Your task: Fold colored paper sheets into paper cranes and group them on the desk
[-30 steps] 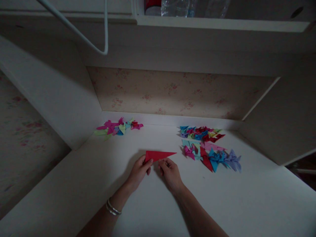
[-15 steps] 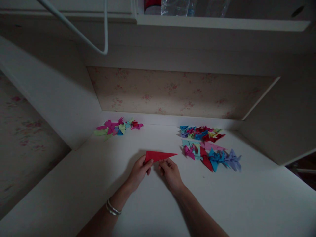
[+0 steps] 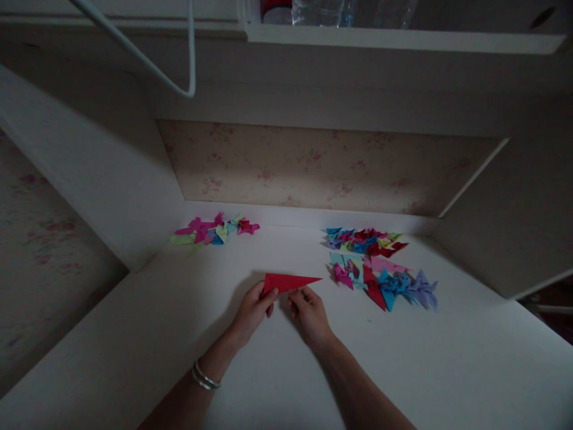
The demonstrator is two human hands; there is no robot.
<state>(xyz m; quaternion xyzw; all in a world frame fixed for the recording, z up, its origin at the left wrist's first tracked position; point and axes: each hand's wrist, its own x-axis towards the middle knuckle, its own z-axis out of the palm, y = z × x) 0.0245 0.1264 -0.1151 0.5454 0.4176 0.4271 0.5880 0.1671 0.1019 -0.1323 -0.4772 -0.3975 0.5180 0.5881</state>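
A red sheet of origami paper (image 3: 289, 282), folded to a long triangle, is held just above the white desk, its sharp tip pointing right. My left hand (image 3: 253, 307) pinches its wide left end between thumb and fingers. Along the lower edge, nearer the tip, my right hand (image 3: 308, 313) grips the paper with thumb and forefinger, the other fingers curled in. Two silver bangles (image 3: 205, 376) circle my left wrist.
Folded paper pieces in many colours (image 3: 219, 230) lie at the back left. More folded papers (image 3: 364, 240) are heaped at the back right, with blue and purple ones (image 3: 394, 288) in front. Overhead are a shelf (image 3: 403, 40) with plastic bottles and a white bent rod (image 3: 147, 63).
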